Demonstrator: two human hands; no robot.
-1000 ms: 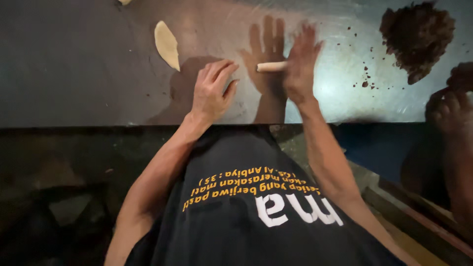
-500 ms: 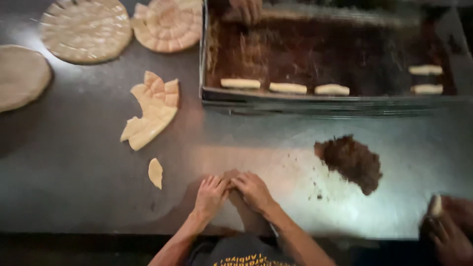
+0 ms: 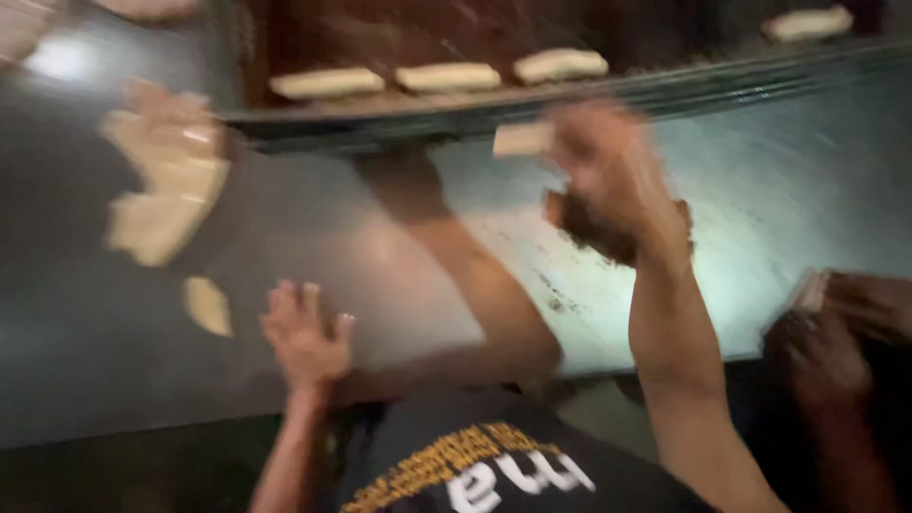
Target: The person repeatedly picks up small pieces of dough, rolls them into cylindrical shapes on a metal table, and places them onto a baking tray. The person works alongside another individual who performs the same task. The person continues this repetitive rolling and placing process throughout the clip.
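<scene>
My right hand (image 3: 608, 176) is lifted just short of the dark baking tray (image 3: 665, 90), fingers pinched on a pale rolled dough stick (image 3: 521, 140) whose end pokes out on the left. My left hand (image 3: 306, 332) lies flat and spread on the metal table (image 3: 807, 209), well back from the tray, beside a small dough scrap (image 3: 207, 306). Three finished sticks (image 3: 446, 76) lie in a row inside the tray. The frame is blurred; I'd judge a light pinch keeps the stick round, laid parallel beside that row.
</scene>
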